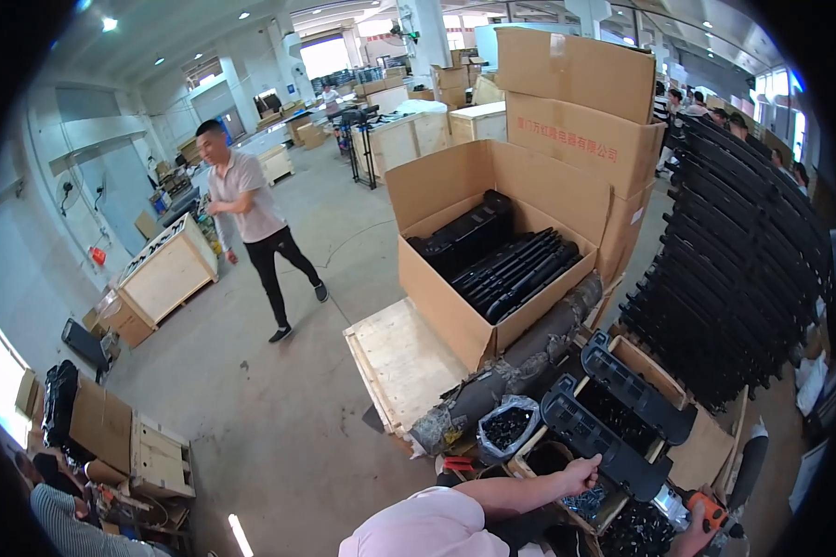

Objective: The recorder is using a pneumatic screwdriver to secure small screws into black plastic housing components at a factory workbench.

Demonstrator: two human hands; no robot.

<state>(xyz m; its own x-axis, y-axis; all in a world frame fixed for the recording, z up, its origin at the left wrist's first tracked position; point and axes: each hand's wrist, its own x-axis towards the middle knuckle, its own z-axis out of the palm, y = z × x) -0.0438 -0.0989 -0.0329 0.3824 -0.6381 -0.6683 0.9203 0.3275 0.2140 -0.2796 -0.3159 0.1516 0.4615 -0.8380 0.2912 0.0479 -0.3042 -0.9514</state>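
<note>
Work apparently sitting midway: black parts point(515, 274) are filling an open carton point(444, 302); a dark panel point(585, 432) is lying across bins point(658, 373); what's left isn't showing. Right grip point(691, 536) is holding an orange tool point(709, 509); left grip point(581, 475) is hovering at the panel, closure unclear. Red print is marking a stacked carton point(567, 169).

A long black panel point(600, 434) lies slantwise near an orange tool point(712, 511).

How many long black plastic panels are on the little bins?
2: the nearer panel is by the left hand; the farther panel lies beyond it, further right.
</note>
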